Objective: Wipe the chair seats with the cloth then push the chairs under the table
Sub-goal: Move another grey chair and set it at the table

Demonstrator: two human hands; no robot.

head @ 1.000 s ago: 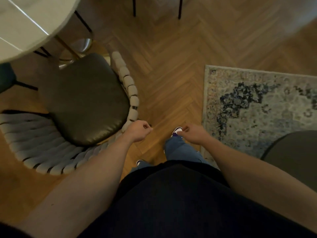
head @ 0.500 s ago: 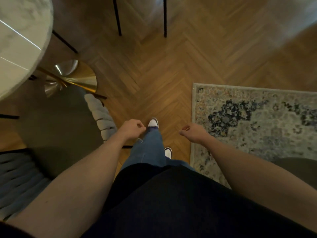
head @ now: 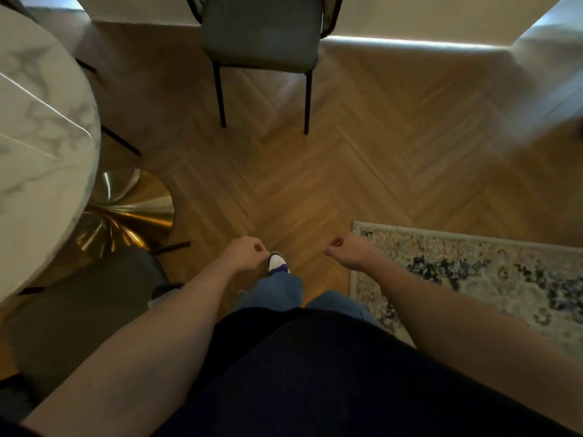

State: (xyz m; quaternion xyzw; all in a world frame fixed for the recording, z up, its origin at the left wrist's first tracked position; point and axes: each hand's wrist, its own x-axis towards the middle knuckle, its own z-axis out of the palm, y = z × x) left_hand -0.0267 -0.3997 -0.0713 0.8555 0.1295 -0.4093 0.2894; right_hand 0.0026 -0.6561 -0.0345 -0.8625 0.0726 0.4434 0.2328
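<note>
Above the wooden floor (head: 315, 184), left hand (head: 244, 253) and right hand (head: 348, 252) hang loosely curled, holding nothing.

Both hands, left hand (head: 244, 253) and right hand (head: 348, 253), are held loosely curled and empty above the herringbone floor (head: 362, 159), between the marble table (head: 41, 127) and the patterned rug (head: 492, 272), with a dark chair (head: 262, 36) ahead.

Counted: 2 chairs (head: 262, 29) (head: 79, 313), 1 table (head: 38, 127), 1 rug (head: 492, 279) right of fingers, 2 hands (head: 244, 253) (head: 350, 252), 1 shoe (head: 277, 263).
</note>
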